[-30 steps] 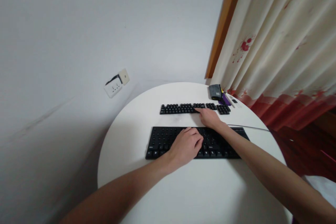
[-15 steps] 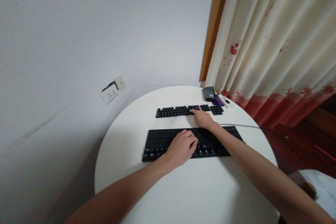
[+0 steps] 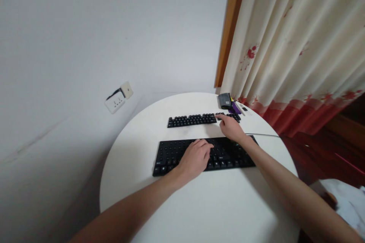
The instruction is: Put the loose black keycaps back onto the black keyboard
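Observation:
A black keyboard (image 3: 168,155) lies on the round white table (image 3: 137,140), many of its key positions bare of caps. My left hand (image 3: 196,153) rests on its middle, palm down, fingers lying over the key area and apparently holding nothing. Beyond the keyboard, loose black keycaps (image 3: 191,120) are set out in keyboard order. Over their right part is my right hand (image 3: 230,127), its index finger stretched out to the gap between the main block and the smaller groups. Its other fingers are bent and partly hidden; no cap shows in it.
At the table's back right lie a grey folded cloth or pouch (image 3: 224,101), a purple item (image 3: 234,108) and a thin white stick-like object (image 3: 240,109). A cable (image 3: 264,134) runs off the right edge. A wall socket (image 3: 115,102) is at left, a curtain (image 3: 265,53) at right.
My right hand has moved right along the keycaps, from the main block to its right end. My left hand stays on the keyboard, with a finger now stretched further right. The view has shifted slightly.

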`<state>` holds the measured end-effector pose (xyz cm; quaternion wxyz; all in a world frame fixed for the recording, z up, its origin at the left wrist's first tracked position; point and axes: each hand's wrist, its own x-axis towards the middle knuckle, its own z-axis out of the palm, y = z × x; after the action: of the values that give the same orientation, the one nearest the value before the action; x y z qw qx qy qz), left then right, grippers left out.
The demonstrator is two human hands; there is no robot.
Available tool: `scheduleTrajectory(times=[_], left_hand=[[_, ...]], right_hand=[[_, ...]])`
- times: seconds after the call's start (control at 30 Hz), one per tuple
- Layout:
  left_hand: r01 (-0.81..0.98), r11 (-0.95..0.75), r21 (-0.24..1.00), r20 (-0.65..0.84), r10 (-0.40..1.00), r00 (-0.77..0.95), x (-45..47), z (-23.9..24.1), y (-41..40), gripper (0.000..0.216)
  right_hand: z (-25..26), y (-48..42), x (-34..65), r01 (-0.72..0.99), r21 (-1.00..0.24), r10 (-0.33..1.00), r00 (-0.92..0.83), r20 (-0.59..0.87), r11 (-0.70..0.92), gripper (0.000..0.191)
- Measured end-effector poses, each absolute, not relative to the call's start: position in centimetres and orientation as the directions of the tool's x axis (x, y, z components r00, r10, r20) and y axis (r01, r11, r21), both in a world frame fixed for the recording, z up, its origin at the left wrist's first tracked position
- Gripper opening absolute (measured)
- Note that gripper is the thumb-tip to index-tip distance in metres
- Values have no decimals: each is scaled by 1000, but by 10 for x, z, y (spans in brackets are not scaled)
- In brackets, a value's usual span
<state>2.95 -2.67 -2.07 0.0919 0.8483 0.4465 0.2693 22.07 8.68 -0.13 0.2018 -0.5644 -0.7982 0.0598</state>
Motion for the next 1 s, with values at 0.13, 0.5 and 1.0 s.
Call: scheduleTrajectory(times=[0.13,0.5,1.0], left_hand=[[695,-597,400,374,799,471,29,-18,-28,39],[758,-627,178,300,768,565,51,-11,-58,22],[803,-596,-6,321,759,567,62,-18,-63,22]], right_hand=[[-1,54,254,812,-472,919,-188,347,344,40],[-33,-69,244,797,-308,830,-387,401,520,26],[-37,-76,236,851,-165,824,-405,397,498,25]])
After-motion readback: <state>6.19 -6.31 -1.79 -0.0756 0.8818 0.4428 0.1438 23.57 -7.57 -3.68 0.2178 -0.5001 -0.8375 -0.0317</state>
